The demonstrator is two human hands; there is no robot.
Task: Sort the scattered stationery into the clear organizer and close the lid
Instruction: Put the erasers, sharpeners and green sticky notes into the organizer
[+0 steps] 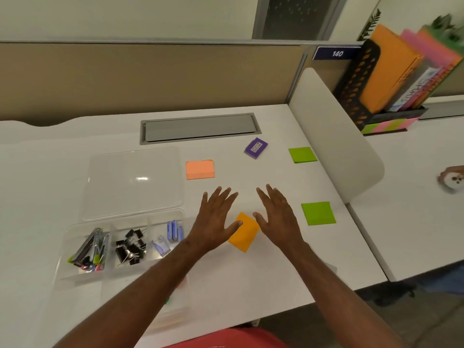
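Left hand (pixel 213 219) and right hand (pixel 278 217) both spread flat, empty, flanking one orange pad (pixel 244 233), two green pads (pixel 318 213), one purple box (pixel 256 148)

A white worktop (pixel 251 285) carries a grey cable hatch (pixel 199 128) well beyond the hands. Far off to their right, a black perforated file holder (pixel 356 91) stands with orange, pink and green folders (pixel 391 69). A blue plate marked 140 (pixel 335 53) sits on the beige partition (pixel 150 76).
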